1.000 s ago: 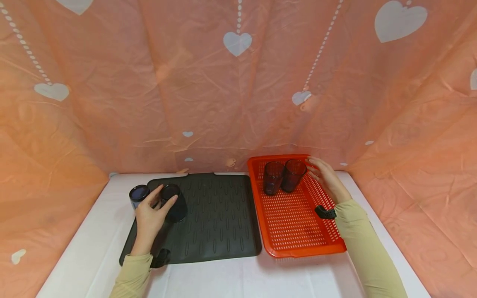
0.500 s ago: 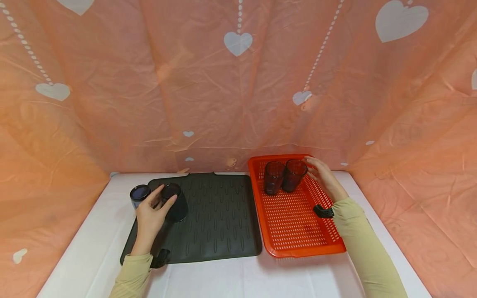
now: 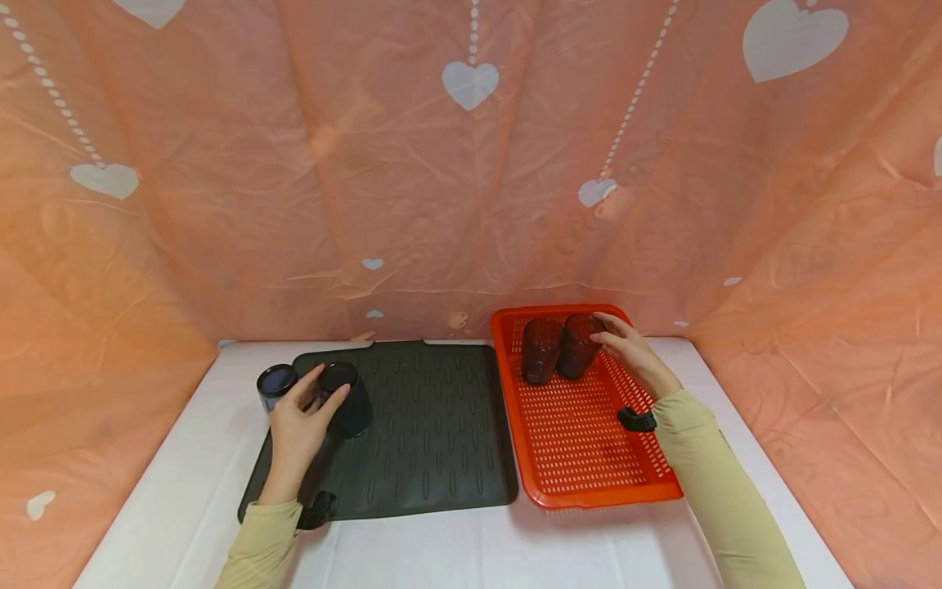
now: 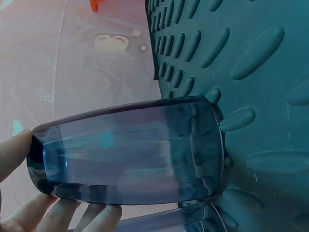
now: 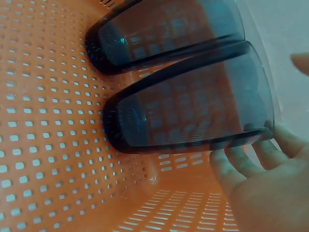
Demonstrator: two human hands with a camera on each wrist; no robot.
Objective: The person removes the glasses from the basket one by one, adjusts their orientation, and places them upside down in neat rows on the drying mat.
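Dark tumbler [image 3: 576, 352] stands upright in red basket [image 3: 599, 497], right of frame. Right hand's [image 3: 631, 352] fingers touch its side, thumb off, no grip. Left hand [image 3: 297, 429] pinches upside-down tumbler [image 3: 356, 413] on ribbed mat [image 3: 427, 433], left of frame. Best oppose thumb before lifting; avoid neighbouring tumbler [image 3: 540, 352].

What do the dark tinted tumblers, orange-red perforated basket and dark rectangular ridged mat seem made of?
Orange-red perforated basket: probably plastic; regular moulded holes, light sheen. Dark tinted tumblers: glossy and transparent, so glass or clear plastic. Dark ridged mat: likely rubber or plastic, satin, with moulded bumps.
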